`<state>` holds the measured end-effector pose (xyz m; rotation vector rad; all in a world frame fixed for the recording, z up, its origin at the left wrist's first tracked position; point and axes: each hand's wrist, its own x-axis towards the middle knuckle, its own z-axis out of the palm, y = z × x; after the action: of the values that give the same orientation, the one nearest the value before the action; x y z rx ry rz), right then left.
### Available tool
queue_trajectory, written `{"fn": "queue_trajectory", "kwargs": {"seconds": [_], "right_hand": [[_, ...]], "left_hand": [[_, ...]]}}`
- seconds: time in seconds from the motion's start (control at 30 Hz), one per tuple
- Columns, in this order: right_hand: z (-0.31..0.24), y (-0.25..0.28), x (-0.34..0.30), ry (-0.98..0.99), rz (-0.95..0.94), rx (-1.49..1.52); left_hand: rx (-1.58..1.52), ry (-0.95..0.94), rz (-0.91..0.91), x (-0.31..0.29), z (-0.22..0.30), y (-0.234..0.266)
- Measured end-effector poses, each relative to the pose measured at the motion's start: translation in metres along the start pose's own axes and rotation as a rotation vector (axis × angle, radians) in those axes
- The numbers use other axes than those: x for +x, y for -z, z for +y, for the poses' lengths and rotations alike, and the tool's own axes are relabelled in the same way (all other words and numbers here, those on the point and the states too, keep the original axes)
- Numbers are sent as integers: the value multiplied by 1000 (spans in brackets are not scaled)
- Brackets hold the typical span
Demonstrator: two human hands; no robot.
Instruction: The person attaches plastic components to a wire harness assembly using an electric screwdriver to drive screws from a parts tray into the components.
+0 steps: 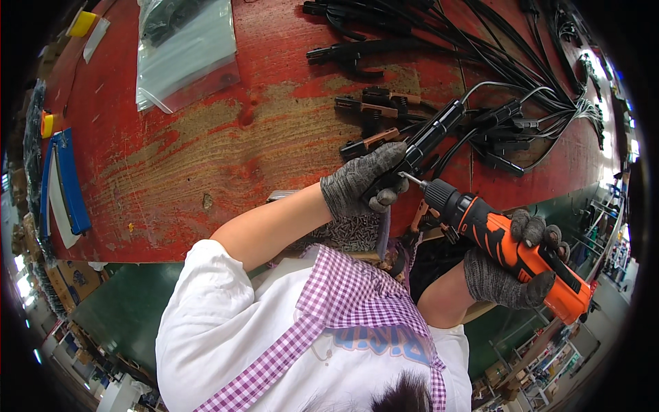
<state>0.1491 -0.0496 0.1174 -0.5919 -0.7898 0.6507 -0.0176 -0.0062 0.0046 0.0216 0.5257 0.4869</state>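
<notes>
My left hand (367, 178), in a grey knit glove, is closed around a black electrode holder (439, 130) whose cable leaves its upper right end. In my right hand (515, 275), gloved the same way, is an orange and black cordless drill (508, 240), gripped around its body. Its bit points left and meets the side of the electrode holder beside my left fingers, though the exact contact point is too small to make out. Below my left hand, many small screws (343, 233) fill a container at the table edge.
Copper-jawed electrode holders (374, 103) lie beyond my hands. Bundled black cables (535, 62) spread over the red worn table (171, 192) toward the right. A clear plastic bag (185, 62) is at the far left, and a blue holder (68, 185) stands at the left edge.
</notes>
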Motion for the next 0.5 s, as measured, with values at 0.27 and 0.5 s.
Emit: {"fn": "queue_trajectory", "kwargs": {"seconds": [0.27,0.5], "right_hand": [[6,0,-2,-7,-125,-60],[12,-13,1,51,-245,-120]], "left_hand": [[70,-29,40,1,-1,4],[168,-84,88,1,-2,0]]}}
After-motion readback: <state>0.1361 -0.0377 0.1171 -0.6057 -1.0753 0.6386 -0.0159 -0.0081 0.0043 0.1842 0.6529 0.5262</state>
